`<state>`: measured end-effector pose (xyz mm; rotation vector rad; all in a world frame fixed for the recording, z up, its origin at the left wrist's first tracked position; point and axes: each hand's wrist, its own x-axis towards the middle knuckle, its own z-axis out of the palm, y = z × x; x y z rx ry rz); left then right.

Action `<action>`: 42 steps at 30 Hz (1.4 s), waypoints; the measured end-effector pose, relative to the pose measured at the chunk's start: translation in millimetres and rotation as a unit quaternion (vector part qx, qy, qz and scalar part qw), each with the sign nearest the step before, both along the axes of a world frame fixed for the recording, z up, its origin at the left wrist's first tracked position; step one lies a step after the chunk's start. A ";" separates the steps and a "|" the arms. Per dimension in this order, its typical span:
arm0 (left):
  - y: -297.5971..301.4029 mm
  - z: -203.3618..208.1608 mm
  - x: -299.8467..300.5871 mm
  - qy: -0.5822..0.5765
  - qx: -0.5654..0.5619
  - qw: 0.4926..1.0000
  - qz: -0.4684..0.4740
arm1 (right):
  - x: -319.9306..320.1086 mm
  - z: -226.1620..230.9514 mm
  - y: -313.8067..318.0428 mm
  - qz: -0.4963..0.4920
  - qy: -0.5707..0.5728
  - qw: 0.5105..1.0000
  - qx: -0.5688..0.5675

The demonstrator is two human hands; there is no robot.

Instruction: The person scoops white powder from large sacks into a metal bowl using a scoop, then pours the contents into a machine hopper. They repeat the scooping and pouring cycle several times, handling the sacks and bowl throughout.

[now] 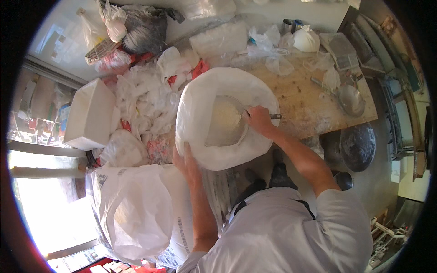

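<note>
Head view: right hand [260,120] clamped on the handle of the sieve [226,136], likely to hold it level. Left hand [186,164] was against the outside of the white-lined tub [195,102], probably steadying it; whether it gripped couldn't be told, fingers partly hidden. Sieve sat inside the tub's mouth with white powder [226,114] in it, presumably so anything passing through stayed in the lining. Tub was at the near edge of the worktop [296,93]. Counts: one tub, one held sieve, one round long-handled utensil [351,100] at right, one white box [89,113] at left, loose plastic bags [143,98] too tangled to count.
</note>
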<state>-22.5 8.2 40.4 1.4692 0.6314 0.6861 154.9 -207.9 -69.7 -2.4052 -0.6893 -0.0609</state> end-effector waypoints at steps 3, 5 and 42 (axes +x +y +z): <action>-10.1 -2.9 -1.4 -0.023 -0.030 0.998 0.045 | -6.1 1.7 3.7 -0.113 -0.049 0.992 -0.012; -23.7 -10.0 -3.3 -0.050 -0.027 0.995 0.082 | -11.1 2.3 7.4 -0.127 0.002 0.992 0.022; -44.4 -80.4 17.4 0.007 -0.207 0.978 0.035 | 11.0 24.4 87.0 0.366 0.023 0.930 0.002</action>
